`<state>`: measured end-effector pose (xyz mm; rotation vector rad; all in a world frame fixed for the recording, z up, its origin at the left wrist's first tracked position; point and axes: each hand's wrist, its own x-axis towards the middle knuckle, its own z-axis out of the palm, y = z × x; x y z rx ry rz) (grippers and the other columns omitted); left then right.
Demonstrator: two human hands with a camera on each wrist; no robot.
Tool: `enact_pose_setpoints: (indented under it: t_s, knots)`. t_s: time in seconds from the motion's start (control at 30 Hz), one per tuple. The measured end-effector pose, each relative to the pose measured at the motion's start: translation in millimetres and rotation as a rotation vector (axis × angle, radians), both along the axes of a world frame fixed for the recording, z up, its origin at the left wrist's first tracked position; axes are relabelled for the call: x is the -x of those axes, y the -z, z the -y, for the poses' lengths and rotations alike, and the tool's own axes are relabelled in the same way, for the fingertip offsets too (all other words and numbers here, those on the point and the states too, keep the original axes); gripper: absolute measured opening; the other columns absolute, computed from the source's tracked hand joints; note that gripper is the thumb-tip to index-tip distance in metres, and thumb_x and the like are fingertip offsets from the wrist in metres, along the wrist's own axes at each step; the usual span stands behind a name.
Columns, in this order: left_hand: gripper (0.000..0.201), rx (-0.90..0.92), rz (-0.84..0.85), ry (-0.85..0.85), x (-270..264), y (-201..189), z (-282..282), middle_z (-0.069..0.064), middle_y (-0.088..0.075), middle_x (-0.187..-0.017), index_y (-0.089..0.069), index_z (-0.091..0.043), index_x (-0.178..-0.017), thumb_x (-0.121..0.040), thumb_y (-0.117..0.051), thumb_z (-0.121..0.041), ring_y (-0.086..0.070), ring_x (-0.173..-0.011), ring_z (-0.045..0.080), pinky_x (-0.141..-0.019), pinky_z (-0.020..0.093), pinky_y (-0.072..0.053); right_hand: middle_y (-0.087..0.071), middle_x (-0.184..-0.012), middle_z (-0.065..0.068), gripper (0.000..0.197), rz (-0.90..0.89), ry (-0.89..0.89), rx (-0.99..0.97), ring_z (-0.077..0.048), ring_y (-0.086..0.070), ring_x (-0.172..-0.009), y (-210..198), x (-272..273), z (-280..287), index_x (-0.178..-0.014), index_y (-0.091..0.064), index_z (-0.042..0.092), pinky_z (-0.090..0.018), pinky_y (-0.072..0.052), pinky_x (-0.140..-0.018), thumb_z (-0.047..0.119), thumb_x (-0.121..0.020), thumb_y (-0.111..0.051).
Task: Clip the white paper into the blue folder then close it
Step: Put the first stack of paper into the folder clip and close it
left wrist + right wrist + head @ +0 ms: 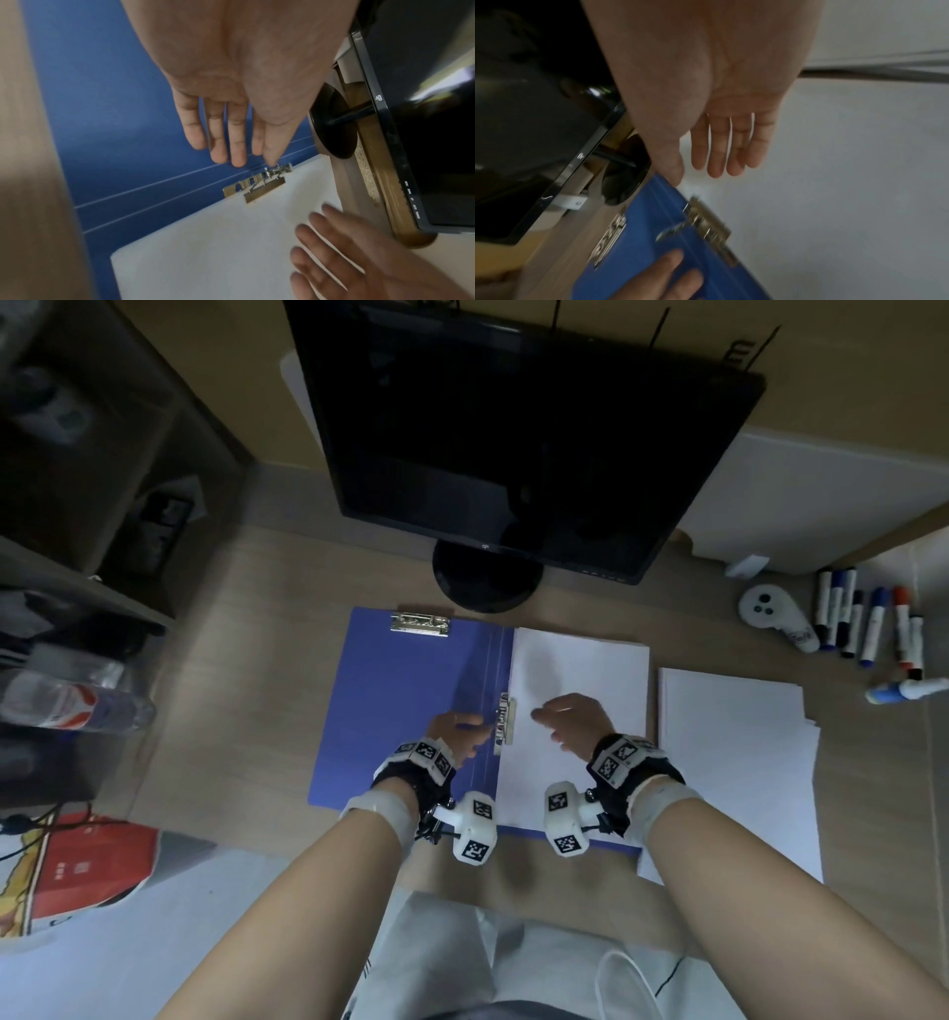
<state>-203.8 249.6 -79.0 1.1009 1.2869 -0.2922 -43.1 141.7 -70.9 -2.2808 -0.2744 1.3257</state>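
The blue folder [400, 711] lies open on the desk. White paper [580, 685] covers its right half. A metal side clip [506, 724] sits on the paper's left edge, at the spine. My left hand [457, 729] is on the blue cover just left of this clip. In the left wrist view its fingers [231, 142] are straight and the thumb tip touches the clip [254, 184]. My right hand [570, 721] hovers over the paper, fingers [718, 152] relaxed and holding nothing. A second metal clip [421, 625] sits at the top of the left cover.
A black monitor [513, 428] on a round base [488, 577] stands just behind the folder. A stack of white paper [734, 762] lies to the right. Markers [873, 629] and a white controller [775, 616] are at far right. A water bottle [67, 703] lies at left.
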Motion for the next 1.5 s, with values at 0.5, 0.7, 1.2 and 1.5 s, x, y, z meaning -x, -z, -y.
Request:
enact_pose_setpoints:
  t_s: [0.5,0.7,1.2,1.5]
  knots:
    - [0.062,-0.342,-0.261,0.442,40.8,-0.3,-32.0,0.005,-0.022,-0.160,-0.029,-0.021,-0.150,-0.091,-0.046,-0.013,-0.028,-0.143,0.031,-0.113,0.040,-0.033,-0.064,-0.113,-0.003,0.067,0.116,-0.295,0.228,-0.027,-0.060,-0.111,9.0,45.8,-23.9,-0.104,-0.060,0.020,-0.037,-0.048,-0.094,0.062,-0.058,-0.081]
    - [0.065,-0.281,-0.290,0.592,42.1,3.2,-43.4,-0.004,0.006,-0.163,-0.017,-0.026,-0.154,-0.094,-0.041,-0.019,-0.010,-0.149,0.031,-0.114,0.042,-0.031,-0.045,-0.129,-0.009,0.093,0.278,-0.402,0.384,-0.030,-0.048,-0.122,26.6,58.7,-33.6,-0.128,-0.045,0.016,-0.045,-0.046,-0.100,0.058,-0.055,-0.085]
    - [0.063,-0.228,-0.315,0.752,33.0,2.0,-64.1,-0.001,0.014,-0.162,-0.017,-0.027,-0.154,-0.095,-0.040,-0.025,-0.017,-0.148,0.033,-0.106,0.040,-0.036,-0.045,-0.128,-0.009,0.089,0.260,-0.430,0.351,-0.031,-0.049,-0.120,18.2,57.0,-28.5,-0.124,-0.050,0.015,-0.046,-0.047,-0.098,0.066,-0.057,-0.079]
    - [0.058,-0.274,-0.255,0.406,28.3,-0.5,-68.3,0.003,-0.013,-0.162,-0.025,-0.013,-0.152,-0.096,-0.042,-0.013,-0.033,-0.141,0.031,-0.098,0.034,-0.042,-0.070,-0.111,-0.007,0.033,0.166,-0.381,0.121,-0.026,-0.065,-0.106,-5.4,33.8,-33.7,-0.107,-0.067,0.007,-0.028,-0.046,-0.083,0.032,-0.085,-0.068]
